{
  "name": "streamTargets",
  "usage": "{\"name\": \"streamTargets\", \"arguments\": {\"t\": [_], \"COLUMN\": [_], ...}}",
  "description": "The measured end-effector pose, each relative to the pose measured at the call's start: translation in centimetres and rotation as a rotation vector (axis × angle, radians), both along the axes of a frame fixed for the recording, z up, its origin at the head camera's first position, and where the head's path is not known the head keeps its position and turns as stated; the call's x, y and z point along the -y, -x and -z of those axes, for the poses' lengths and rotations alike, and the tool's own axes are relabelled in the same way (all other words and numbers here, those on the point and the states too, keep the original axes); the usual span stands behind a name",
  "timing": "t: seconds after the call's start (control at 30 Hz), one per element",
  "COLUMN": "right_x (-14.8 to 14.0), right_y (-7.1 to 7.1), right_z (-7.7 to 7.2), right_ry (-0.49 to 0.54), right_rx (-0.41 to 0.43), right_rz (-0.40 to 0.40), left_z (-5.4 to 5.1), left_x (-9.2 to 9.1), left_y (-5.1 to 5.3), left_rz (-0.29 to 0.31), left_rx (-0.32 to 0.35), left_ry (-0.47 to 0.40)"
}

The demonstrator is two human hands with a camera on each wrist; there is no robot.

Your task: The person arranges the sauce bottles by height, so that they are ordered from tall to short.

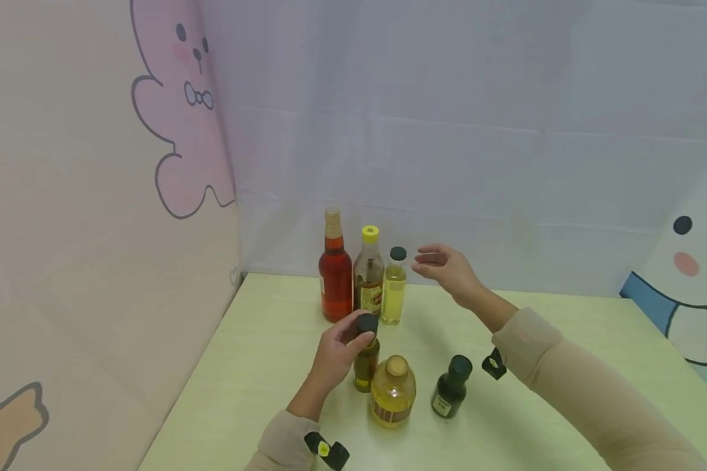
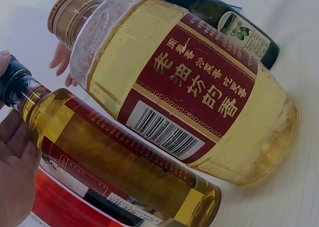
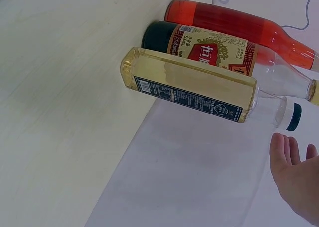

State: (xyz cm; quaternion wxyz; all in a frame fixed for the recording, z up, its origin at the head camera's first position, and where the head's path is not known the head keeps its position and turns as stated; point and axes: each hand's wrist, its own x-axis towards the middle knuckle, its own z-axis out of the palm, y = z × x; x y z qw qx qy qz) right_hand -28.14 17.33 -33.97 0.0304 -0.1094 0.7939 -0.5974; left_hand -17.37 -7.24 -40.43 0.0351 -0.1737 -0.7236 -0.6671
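Observation:
My left hand holds a slim oil bottle by its black cap and neck, thumb on one side and fingers on the other. In the left wrist view this oil bottle has a dark red label and amber oil. My right hand is beside the dark green cap of a square bottle of pale yellow liquid, its fingers extended and apart from the cap. The right wrist view shows the gap between that square bottle and the hand.
Behind the left hand stand a red-liquid bottle and a yellow-capped bottle. Nearer are a round-shouldered oil jug with a gold cap and a dark olive oil bottle. Curtained walls border the pale table.

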Motion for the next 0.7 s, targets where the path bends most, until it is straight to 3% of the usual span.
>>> {"name": "streamTargets", "arguments": {"t": [0.3, 0.43, 0.7], "right_x": [-0.6, -0.9, -1.4], "right_y": [-0.9, -1.3, -2.6], "right_z": [0.3, 0.5, 0.3], "right_ry": [0.038, 0.007, 0.012], "right_rx": [-0.041, -0.07, -0.047], "right_rz": [-0.03, -0.039, -0.036], "left_z": [3.0, 3.3, 3.2], "left_x": [-0.1, -0.1, 0.0], "left_y": [1.7, 1.8, 1.8], "left_rz": [-0.012, -0.009, -0.008], "left_rx": [0.006, -0.015, -0.049], "left_ry": [-0.019, -0.029, -0.032]}}
